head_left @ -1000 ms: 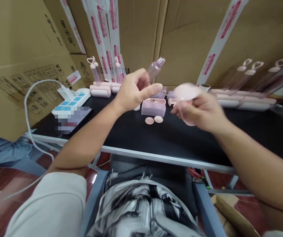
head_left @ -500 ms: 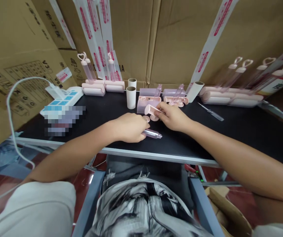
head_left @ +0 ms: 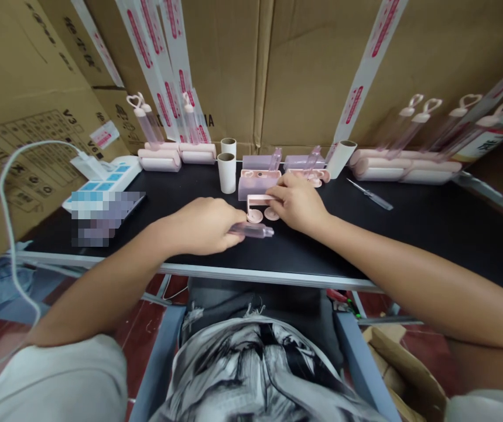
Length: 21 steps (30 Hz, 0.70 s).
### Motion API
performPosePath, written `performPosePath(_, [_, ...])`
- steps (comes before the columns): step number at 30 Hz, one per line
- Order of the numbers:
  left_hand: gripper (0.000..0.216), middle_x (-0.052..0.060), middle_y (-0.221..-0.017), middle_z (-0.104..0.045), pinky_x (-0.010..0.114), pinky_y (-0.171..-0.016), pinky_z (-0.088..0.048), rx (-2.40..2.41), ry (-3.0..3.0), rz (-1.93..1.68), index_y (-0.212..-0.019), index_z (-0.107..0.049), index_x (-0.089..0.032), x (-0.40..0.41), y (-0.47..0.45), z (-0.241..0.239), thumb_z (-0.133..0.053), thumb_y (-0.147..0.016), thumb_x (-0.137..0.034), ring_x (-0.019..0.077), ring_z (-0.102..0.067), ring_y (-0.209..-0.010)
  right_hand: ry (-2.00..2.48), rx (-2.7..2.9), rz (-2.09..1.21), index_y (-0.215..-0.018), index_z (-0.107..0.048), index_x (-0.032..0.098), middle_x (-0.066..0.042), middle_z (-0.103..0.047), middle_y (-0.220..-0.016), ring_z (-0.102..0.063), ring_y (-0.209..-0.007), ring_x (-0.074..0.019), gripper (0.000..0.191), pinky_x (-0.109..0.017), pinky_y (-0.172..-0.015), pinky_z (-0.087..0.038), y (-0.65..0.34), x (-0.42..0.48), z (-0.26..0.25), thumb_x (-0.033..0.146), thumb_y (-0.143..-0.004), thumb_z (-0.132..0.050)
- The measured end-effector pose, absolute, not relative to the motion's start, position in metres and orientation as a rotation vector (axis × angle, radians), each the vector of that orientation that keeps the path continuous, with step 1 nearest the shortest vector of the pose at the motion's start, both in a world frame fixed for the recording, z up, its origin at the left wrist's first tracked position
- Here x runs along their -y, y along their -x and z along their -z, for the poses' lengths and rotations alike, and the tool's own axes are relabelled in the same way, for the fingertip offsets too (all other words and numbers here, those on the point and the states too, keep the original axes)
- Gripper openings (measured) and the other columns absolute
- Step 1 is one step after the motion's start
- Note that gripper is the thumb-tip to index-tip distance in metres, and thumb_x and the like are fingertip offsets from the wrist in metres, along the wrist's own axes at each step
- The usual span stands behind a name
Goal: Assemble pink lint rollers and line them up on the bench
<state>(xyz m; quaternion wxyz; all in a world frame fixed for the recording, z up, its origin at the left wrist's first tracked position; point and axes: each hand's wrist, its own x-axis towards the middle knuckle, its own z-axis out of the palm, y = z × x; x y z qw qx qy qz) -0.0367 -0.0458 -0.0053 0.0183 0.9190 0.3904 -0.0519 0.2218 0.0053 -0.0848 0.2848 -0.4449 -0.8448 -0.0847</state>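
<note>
Grips translucent, purple-tinted tube (head_left: 256,230) with narrow, stepped tip in left hand (head_left: 198,227), hiding rear end; cannot tell whether touching black surface (head_left: 297,253) below. Pinches smooth, pale-pink, angular bracket (head_left: 260,198) in right hand (head_left: 303,202), covering one end, near two round pink discs (head_left: 255,217).

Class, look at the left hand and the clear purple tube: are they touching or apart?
Touching. The head view shows the left hand closed around one end of the clear purple tube, with the narrow tip sticking out.
</note>
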Motion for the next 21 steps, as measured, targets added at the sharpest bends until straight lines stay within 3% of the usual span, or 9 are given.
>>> performPosePath(5, [0.022,0.005,-0.081,-0.078,0.031,-0.06,-0.034,-1.403,-2.812,-0.206,-0.089,-0.07,-0.023,0.018,0.042,0.01,-0.065,-0.096,-0.043,0.0216,-0.067,-0.068,1.262,2.336,0.402,-0.099,-0.086,0.014,-0.018,-0.069,-0.095,-0.055,-0.086,-0.0312,0.031,-0.044,-0.078,-0.04,-0.211,-0.01,0.091,0.028,-0.106,-0.059])
performPosePath(8, [0.02,0.005,-0.076,-0.075,0.03,-0.06,-0.034,-1.36,-2.802,-0.381,-0.088,-0.069,-0.021,0.005,0.037,0.013,-0.067,-0.096,-0.039,0.0189,-0.063,-0.064,1.262,2.379,0.381,-0.095,-0.082,0.014,-0.018,-0.072,-0.094,-0.057,-0.087,-0.0309,0.03,-0.044,-0.081,-0.041,-0.207,-0.012,0.09,0.028,-0.106,-0.059])
performPosePath(12, [0.022,0.002,-0.076,-0.073,0.028,-0.061,-0.033,-1.19,-2.845,-0.251,-0.09,-0.068,-0.02,-0.001,0.032,0.016,-0.068,-0.097,-0.041,0.0171,-0.063,-0.065,1.164,2.347,0.292,-0.096,-0.077,0.015,-0.015,-0.073,-0.091,-0.059,-0.087,-0.03,0.022,-0.043,-0.085,-0.043,-0.217,-0.006,0.079,0.023,-0.102,-0.057])
performPosePath(15, [0.032,0.003,-0.081,-0.076,0.029,-0.063,-0.033,-1.163,-2.864,-0.129,-0.104,-0.072,-0.021,-0.001,0.028,0.024,-0.07,-0.098,-0.053,0.0199,-0.067,-0.07,1.165,2.337,0.13,-0.097,-0.071,0.019,-0.011,-0.072,-0.089,-0.06,-0.082,-0.0266,0.014,-0.038,-0.077,-0.041,-0.234,0.005,0.07,0.03,-0.098,-0.064])
performPosePath(18, [0.05,0.005,-0.088,-0.079,0.03,-0.065,-0.035,-1.203,-2.897,-0.088,-0.129,-0.071,-0.023,-0.002,0.023,0.033,-0.07,-0.098,-0.062,0.0249,-0.073,-0.079,1.29,2.383,-0.063,-0.101,-0.065,0.02,-0.007,-0.071,-0.086,-0.059,-0.073,-0.0226,0.028,-0.033,-0.068,-0.036,-0.247,0.013,0.066,0.044,-0.092,-0.076])
performPosePath(21, [0.054,0.006,-0.09,-0.081,0.03,-0.066,-0.034,-1.199,-2.922,-0.022,-0.128,-0.073,-0.023,-0.005,0.02,0.037,-0.07,-0.097,-0.068,0.0276,-0.076,-0.085,1.278,2.405,-0.159,-0.099,-0.06,0.022,-0.005,-0.07,-0.087,-0.058,-0.072,-0.0209,0.031,-0.031,-0.068,-0.036,-0.251,0.012,0.067,0.043,-0.088,-0.08])
